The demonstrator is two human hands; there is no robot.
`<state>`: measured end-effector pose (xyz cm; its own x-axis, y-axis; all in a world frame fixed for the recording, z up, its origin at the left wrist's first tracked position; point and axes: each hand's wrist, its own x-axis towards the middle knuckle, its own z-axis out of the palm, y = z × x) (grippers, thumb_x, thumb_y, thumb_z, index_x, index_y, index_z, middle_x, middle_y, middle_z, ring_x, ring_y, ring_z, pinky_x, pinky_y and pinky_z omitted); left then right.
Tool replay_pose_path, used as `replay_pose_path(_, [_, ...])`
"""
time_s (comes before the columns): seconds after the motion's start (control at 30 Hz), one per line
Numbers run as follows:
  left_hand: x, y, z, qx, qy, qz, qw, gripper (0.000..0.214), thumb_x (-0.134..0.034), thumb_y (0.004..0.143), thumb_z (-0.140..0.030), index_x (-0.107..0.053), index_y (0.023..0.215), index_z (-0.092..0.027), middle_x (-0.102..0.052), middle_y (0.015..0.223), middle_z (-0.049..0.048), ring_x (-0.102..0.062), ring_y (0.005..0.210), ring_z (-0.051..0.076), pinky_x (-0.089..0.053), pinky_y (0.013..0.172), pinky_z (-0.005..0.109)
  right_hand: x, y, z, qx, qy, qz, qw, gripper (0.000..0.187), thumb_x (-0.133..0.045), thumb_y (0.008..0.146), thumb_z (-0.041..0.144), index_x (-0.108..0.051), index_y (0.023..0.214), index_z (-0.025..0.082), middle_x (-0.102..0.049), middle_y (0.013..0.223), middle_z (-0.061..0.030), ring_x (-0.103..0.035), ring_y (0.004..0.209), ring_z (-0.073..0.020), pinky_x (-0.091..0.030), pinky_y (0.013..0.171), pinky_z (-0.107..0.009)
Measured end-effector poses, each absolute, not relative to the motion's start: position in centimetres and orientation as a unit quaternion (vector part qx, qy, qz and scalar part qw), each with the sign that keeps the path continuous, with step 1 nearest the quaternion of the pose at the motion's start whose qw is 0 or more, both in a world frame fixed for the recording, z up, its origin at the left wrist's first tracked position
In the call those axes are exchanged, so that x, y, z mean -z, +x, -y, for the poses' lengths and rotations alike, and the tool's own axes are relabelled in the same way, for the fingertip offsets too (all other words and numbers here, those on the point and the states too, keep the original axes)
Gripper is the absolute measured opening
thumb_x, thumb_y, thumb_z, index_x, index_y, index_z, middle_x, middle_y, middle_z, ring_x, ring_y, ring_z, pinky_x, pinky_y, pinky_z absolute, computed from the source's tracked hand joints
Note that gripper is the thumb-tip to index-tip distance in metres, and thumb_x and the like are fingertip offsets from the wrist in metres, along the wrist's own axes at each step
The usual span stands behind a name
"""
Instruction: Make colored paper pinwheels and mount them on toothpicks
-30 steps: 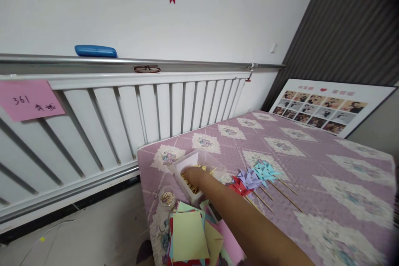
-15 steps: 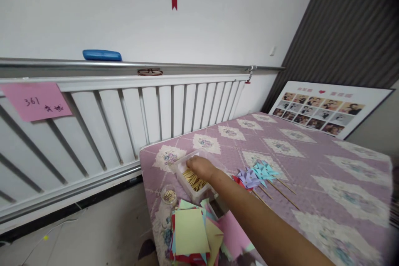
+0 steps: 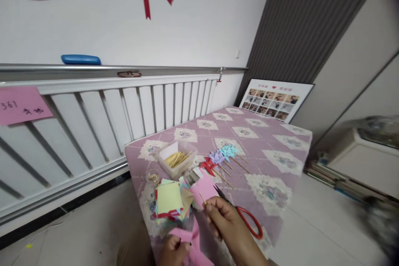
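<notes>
My left hand (image 3: 174, 250) pinches a pink paper pinwheel (image 3: 195, 239) at the bottom of the view; a small dark dot shows at its middle. My right hand (image 3: 222, 218) is closed on a thin wooden stick (image 3: 203, 198), whose tip pokes out past the fingers. Just beyond that hand lie red-handled scissors (image 3: 251, 221), partly covered by it. A clear plastic box (image 3: 174, 173) holds several more sticks (image 3: 177, 158). Beside it stands a small round tub (image 3: 152, 178) of tiny pieces. A stack of coloured paper squares (image 3: 168, 198) lies in front.
Finished-looking pinwheels on sticks, red (image 3: 208, 165), purple (image 3: 217, 157) and turquoise (image 3: 230, 151), lie on the flowered tablecloth (image 3: 268, 133). Pink paper (image 3: 204, 189) rests by the stack. A white radiator (image 3: 149, 108) runs along the wall, and a photo board (image 3: 274, 99) leans at the far end.
My right hand has come back from the plastic box with a stick in it. My left hand and the pink pinwheel have entered the view. The camera has turned right.
</notes>
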<state>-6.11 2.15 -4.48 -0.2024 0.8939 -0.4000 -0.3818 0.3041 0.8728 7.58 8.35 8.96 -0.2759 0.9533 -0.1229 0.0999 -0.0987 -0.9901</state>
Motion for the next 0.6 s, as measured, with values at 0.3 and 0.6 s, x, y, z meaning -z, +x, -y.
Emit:
replay_pose_path(0.3, [-4.7, -6.2, 0.0, -0.574, 0.231, -0.270, 0.738, 0.037, -0.081, 0.054, -0.042, -0.052, 0.055, -0.019, -0.047, 0.052, -0.0041, -0.043, 0.049, 0.009, -0.035, 0.053, 0.025, -8.4, 10.2, -0.2, -0.650, -0.477, 0.425, 0.411, 0.034, -0.059, 0.078, 0.053, -0.055, 0.072, 0.020, -0.049, 0.055, 0.0074, -0.034, 0.039, -0.0048, -0.026, 0.037, -0.016])
replay_pose_path(0.6, [-6.2, -3.6, 0.3, -0.567, 0.279, -0.147, 0.761, 0.030, -0.078, 0.062, -0.037, -0.055, 0.059, -0.018, -0.050, 0.057, -0.0039, -0.051, 0.050, 0.011, -0.036, 0.050, 0.024, -9.6, 10.5, 2.3, -0.635, -0.492, 0.417, 0.426, 0.038, -0.065, 0.073, 0.054, -0.051, 0.066, 0.020, -0.044, 0.048, 0.0091, -0.035, 0.040, -0.0050, -0.028, 0.038, -0.016])
